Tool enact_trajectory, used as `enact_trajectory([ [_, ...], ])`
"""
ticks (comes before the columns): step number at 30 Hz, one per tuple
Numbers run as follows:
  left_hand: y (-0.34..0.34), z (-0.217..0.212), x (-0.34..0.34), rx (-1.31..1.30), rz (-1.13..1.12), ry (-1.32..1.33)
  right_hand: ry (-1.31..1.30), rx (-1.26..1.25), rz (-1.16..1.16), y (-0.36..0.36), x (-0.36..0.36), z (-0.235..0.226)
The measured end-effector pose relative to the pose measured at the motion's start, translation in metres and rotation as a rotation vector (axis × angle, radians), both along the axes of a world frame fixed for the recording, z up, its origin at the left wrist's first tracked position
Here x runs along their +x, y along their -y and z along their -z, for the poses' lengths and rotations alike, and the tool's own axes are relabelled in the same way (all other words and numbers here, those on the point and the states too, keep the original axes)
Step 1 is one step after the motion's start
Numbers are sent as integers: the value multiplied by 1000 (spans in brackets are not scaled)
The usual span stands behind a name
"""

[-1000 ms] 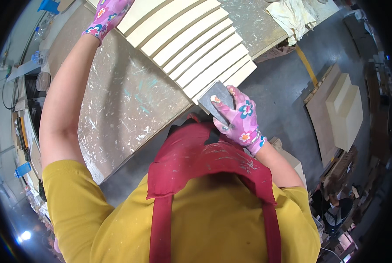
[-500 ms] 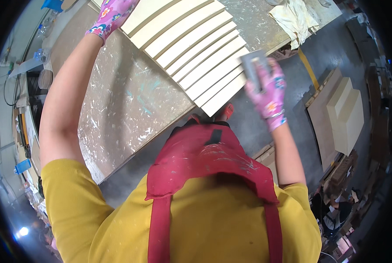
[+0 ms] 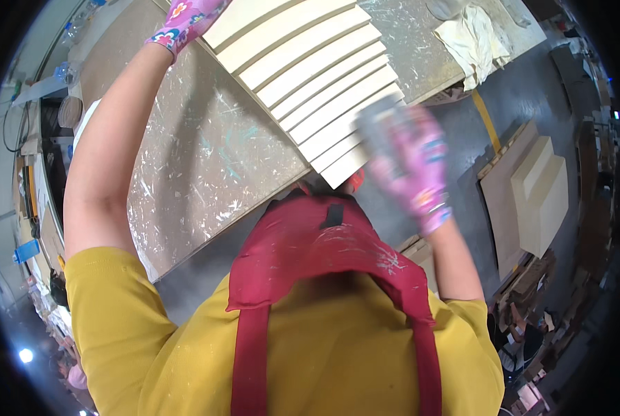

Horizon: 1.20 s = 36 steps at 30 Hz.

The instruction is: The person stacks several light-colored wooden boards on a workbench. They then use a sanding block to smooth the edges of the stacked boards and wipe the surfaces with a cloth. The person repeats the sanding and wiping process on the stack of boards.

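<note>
A row of pale wooden boards (image 3: 324, 87), overlapping like shallow curved steps, extends diagonally over the workbench, its near corner jutting past the bench edge. My right hand (image 3: 414, 159), in a pink flowered glove, is closed round a grey sanding block (image 3: 381, 128). Motion smears both. The block lies against the right-hand ends of the nearer boards. My left hand (image 3: 187, 22), gloved alike, is at the far left edge of the boards. The top of the picture cuts off its fingers, so their grip cannot be made out.
The paint-flecked workbench (image 3: 192, 166) fills the left and far side. A cream cloth (image 3: 471, 41) hangs at its far right edge. Stepped pale panels (image 3: 542, 201) lean to the right, on the grey floor (image 3: 455, 125) with a yellow line (image 3: 487, 121).
My right hand has swept the sanding block left and slightly nearer, onto the board ends. The left hand stays at the boards' far left edge.
</note>
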<state>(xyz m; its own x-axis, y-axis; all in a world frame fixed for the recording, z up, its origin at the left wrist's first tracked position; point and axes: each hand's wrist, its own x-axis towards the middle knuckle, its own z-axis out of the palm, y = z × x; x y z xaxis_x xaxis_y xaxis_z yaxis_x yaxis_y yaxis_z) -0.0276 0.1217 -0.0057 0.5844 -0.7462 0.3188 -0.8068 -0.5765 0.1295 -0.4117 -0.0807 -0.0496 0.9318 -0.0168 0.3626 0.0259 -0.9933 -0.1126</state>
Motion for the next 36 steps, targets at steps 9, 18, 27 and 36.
enact_trajectory([
  [9, 3, 3, 6, -7, 30, 61, 117, 135, 263, 36, 0, 13],
  [18, 2, 4, 3, -24, 46, 38, 106, 114, 372, 54, 17, 26],
  [27, 1, 3, 4, -12, 46, 39, 137, 169, 320, 59, 23, 29],
  [36, -1, 0, 0, -9, 32, 35, -114, 254, 104, -26, 32, 19],
])
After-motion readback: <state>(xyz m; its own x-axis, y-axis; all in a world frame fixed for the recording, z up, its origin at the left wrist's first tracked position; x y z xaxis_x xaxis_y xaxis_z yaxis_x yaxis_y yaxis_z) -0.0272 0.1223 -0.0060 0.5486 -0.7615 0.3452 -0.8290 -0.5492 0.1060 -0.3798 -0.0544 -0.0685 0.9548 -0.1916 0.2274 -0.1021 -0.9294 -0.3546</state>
